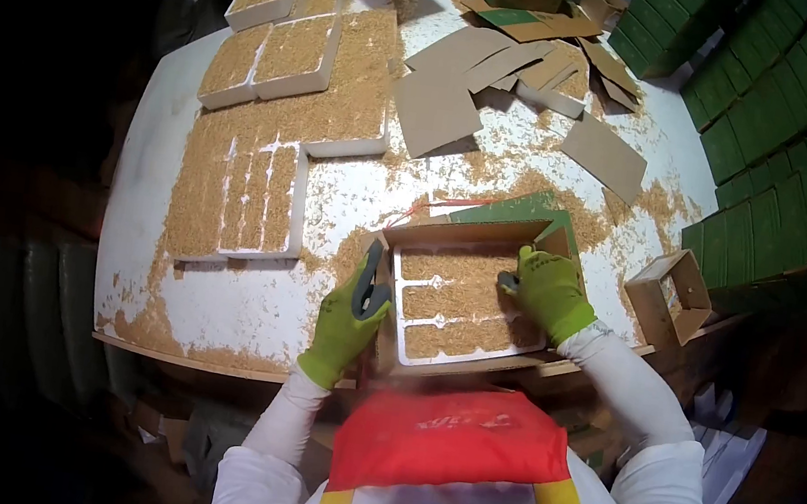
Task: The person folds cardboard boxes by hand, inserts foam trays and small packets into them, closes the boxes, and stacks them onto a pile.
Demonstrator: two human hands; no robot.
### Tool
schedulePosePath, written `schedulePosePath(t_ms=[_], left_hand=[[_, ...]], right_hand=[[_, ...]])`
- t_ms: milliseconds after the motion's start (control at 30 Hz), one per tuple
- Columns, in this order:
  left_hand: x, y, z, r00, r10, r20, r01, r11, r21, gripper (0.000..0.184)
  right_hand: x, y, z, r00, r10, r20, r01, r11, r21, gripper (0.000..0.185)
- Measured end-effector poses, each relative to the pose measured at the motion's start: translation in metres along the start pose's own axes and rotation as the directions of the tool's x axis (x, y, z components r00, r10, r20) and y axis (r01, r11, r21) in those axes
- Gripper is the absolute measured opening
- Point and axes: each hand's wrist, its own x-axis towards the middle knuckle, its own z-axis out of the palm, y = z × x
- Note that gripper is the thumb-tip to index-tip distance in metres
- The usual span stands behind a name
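An open cardboard box with a green outside lies at the table's front edge. Inside it sits a white foam tray whose compartments are filled with tan shavings. My left hand, in a green and grey glove, is at the box's left wall, thumb and fingers apart around that side. My right hand, gloved the same way, is over the tray's right end by the box's right wall, its fingers bent; what they hold, if anything, is hidden.
Filled white trays stand at the left and back left. Cardboard sheets lie at the back middle. Green boxes are stacked on the right, near a small open box. Loose shavings litter the white table.
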Motion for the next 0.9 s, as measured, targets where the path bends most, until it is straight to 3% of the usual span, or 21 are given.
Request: schedulePosePath(t_ms=[67,100,133,167,200,233,300,367,400,433,467,500,533,567,600,633,667,700,733,800,900], left_hand=[[0.016,0.018,-0.012,0.999,-0.016,0.044,0.012,0.996,0.093,0.061],[0.029,0.015,-0.014,0.989,0.144,-0.042,-0.131,0.963,0.236,0.048],[0.049,0.020,-0.016,0.977,0.193,-0.094,-0.162,0.950,0.267,0.044],[0.073,0.029,-0.016,0.960,0.242,-0.141,-0.192,0.936,0.296,0.040],[0.102,0.038,-0.013,0.969,0.206,-0.135,-0.182,0.969,0.169,0.035],[0.137,0.023,-0.008,0.967,0.250,-0.040,-0.231,0.936,0.267,0.041],[0.205,0.013,0.022,0.951,0.266,0.158,-0.309,0.782,0.541,0.070],[0.272,-0.022,0.070,0.938,0.280,0.203,-0.326,0.519,0.790,0.107],[0.299,-0.036,0.090,0.935,0.237,0.265,-0.348,0.456,0.819,0.116],[0.330,-0.055,0.104,0.928,0.196,0.316,-0.370,0.390,0.844,0.124],[0.359,-0.083,0.117,0.933,0.052,0.356,-0.350,0.357,0.866,0.124],[0.374,-0.104,0.127,0.942,0.199,0.272,-0.318,0.260,0.912,0.110],[0.390,-0.102,0.130,0.957,0.017,0.289,-0.273,0.376,0.885,0.094],[0.397,-0.090,0.127,0.937,-0.175,0.302,-0.193,0.461,0.866,0.078],[0.387,-0.083,0.124,0.956,0.005,0.295,-0.259,0.491,0.832,0.065],[0.376,-0.075,0.114,0.945,0.187,0.269,-0.327,0.500,0.802,0.052],[0.363,-0.051,0.107,0.945,0.247,0.214,-0.321,0.581,0.748,0.048],[0.348,-0.026,0.103,0.940,0.302,0.157,-0.324,0.657,0.680,0.044],[0.338,-0.014,0.096,0.960,0.265,0.092,-0.271,0.786,0.556,0.041],[0.321,-0.004,0.083,0.952,0.296,0.072,-0.297,0.851,0.433,0.033],[0.278,0.020,0.072,0.952,0.297,0.068,-0.303,0.900,0.312,0.028]], right_hand=[[-0.003,-0.008,-0.024,0.981,-0.083,-0.176,0.100,0.991,0.086,0.035],[-0.011,-0.006,-0.028,0.916,-0.182,-0.358,0.217,0.974,0.060,0.031],[-0.016,-0.004,-0.043,0.850,-0.262,-0.458,0.335,0.938,0.086,0.029],[-0.020,0.003,-0.036,0.860,-0.200,-0.469,0.360,0.890,0.281,0.025],[-0.026,0.010,-0.045,0.798,-0.233,-0.556,0.470,0.819,0.331,0.022],[-0.031,0.018,-0.039,0.894,-0.055,-0.445,0.339,0.733,0.590,0.018],[-0.050,0.033,-0.034,0.893,0.167,-0.417,0.207,0.670,0.712,0.015],[-0.076,0.045,-0.019,0.876,0.444,-0.190,0.061,0.288,0.956,0.015],[-0.090,0.055,-0.009,0.822,0.521,-0.229,0.024,0.370,0.929,0.016],[-0.101,0.076,-0.006,0.823,0.300,-0.483,0.044,0.813,0.580,0.013],[-0.115,0.087,-0.004,0.797,0.469,-0.381,-0.065,0.693,0.718,0.014],[-0.126,0.097,-0.004,0.754,0.600,-0.268,-0.138,0.543,0.829,0.015],[-0.137,0.118,0.008,0.711,0.605,-0.358,-0.160,0.636,0.755,0.018],[-0.146,0.137,0.015,0.626,0.716,-0.309,-0.246,0.558,0.793,0.020],[-0.156,0.162,0.034,0.531,0.825,-0.191,-0.227,0.356,0.906,0.020],[-0.156,0.187,0.041,0.378,0.924,-0.057,-0.096,0.100,0.990,0.020],[-0.161,0.222,0.058,0.320,0.937,-0.142,-0.194,0.212,0.958,0.024],[-0.156,0.244,0.040,0.376,0.906,-0.195,-0.380,0.343,0.859,0.034],[-0.156,0.282,0.064,0.422,0.898,-0.127,-0.410,0.314,0.856,0.038],[-0.129,0.317,0.068,0.487,0.849,-0.206,-0.776,0.529,0.343,0.036],[-0.115,0.352,0.095,0.509,0.859,0.057,-0.851,0.492,0.186,0.054]])
